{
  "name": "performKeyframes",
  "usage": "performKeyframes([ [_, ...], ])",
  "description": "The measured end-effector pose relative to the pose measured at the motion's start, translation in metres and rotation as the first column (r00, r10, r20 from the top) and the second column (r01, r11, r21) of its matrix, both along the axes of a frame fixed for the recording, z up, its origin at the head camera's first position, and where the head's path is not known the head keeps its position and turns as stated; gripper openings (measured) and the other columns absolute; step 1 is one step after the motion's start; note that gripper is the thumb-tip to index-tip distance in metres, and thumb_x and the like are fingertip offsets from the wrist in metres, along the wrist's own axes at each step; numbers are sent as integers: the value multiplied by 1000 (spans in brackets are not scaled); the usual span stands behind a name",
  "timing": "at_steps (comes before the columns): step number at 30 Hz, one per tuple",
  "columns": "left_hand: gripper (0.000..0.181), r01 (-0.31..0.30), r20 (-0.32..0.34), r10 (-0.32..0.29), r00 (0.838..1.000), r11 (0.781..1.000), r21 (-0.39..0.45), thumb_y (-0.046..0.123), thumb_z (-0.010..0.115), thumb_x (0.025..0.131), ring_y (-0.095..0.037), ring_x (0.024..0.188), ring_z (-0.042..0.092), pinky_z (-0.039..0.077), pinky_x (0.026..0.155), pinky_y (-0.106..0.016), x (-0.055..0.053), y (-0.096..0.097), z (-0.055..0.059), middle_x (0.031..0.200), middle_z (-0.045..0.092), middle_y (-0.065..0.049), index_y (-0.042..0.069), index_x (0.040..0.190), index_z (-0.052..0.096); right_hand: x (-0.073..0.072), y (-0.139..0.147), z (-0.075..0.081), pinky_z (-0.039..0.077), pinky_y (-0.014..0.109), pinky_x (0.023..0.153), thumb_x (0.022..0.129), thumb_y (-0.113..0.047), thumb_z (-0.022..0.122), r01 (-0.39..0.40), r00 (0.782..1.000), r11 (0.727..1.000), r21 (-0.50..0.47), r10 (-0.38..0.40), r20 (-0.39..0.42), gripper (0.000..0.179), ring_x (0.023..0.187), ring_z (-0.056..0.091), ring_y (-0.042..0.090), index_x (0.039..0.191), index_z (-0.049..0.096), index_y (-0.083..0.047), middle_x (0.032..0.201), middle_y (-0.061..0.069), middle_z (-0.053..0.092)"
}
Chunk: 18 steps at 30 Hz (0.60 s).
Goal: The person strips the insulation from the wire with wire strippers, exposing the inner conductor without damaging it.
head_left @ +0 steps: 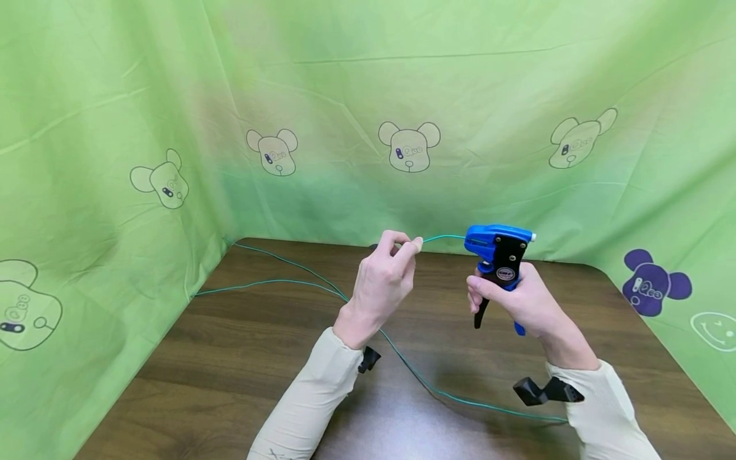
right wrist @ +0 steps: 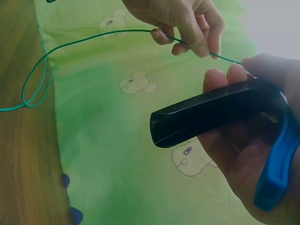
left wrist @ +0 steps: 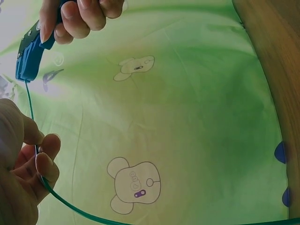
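My left hand (head_left: 382, 278) pinches a thin green wire (head_left: 443, 236) between thumb and fingers, above the table. From those fingertips a short stretch of wire runs right to the nose of a blue and black wire stripper (head_left: 499, 246). My right hand (head_left: 531, 297) grips the stripper by its handles, with its nose pointing left. In the left wrist view the wire (left wrist: 29, 101) meets the tip of the blue jaws. The right wrist view shows the black handle (right wrist: 201, 112) and the blue handle (right wrist: 274, 173) within the right hand. The wire's end is hidden inside the tool.
More green wire (head_left: 477, 404) trails across the brown wooden table (head_left: 230, 383), looping to the left edge and passing under the left wrist. A green curtain (head_left: 345, 96) with bear prints surrounds the table at the back and sides. Black camera mounts (head_left: 546, 391) sit on the wrists.
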<state>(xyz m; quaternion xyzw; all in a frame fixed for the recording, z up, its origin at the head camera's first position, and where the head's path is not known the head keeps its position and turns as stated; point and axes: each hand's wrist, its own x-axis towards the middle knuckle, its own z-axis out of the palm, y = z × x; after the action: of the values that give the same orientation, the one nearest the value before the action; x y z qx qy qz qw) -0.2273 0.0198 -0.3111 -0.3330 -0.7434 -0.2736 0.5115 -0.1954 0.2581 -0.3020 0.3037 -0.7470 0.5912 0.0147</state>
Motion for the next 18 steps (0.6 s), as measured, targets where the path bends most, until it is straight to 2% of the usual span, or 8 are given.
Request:
performKeyframes([
  [10,21,2,-12,-2,1000,1000,9,-6,61,85,-8,59,57,49,53,-14,1,-1,2,94,57,-7,7,99,69,-1,-2,-2,53,38,57,94,12,50,-35,999,997,-66,34,-20,22,55,59,29,75,53,1,62,9,56],
  [18,6,55,-31,-53,998,997,48,2,63,87,-6,58,56,47,56,-10,3,-1,3,90,56,-6,6,91,66,4,-6,1,53,40,55,96,7,52,15,1000,998,-55,-13,20,23,52,58,29,74,51,1,59,6,54],
])
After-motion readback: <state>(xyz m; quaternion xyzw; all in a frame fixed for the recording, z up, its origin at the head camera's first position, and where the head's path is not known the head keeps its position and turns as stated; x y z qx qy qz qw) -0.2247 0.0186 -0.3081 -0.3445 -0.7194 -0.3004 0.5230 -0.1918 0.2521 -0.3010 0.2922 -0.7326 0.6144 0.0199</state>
